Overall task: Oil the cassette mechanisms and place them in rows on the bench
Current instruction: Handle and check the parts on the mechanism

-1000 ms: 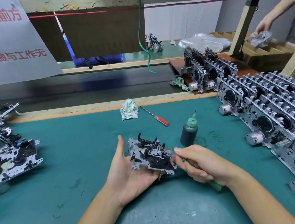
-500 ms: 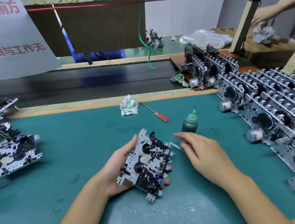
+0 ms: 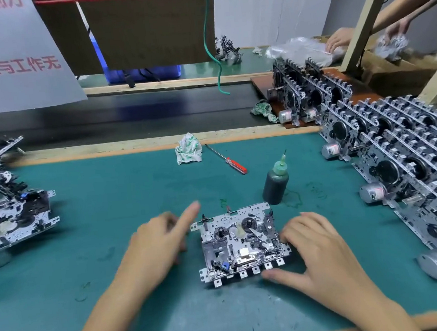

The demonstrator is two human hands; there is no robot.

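Cassette mechanism (image 3: 241,243), previously held in the left hand (image 3: 157,246), now lies flat near the bench's (image 3: 109,201) front edge; left fingers released, right hand (image 3: 317,253) relaxed, touching its right side

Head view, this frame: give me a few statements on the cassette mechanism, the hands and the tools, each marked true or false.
1. The metal cassette mechanism lies flat on the green bench mat. True.
2. The right hand holds the dark oil bottle with green nozzle. False: the bottle stands alone behind the mechanism.
3. The red-handled screwdriver lies on the mat. True.
4. The left hand grips the crumpled white cloth. False: it holds nothing; the cloth lies far back.
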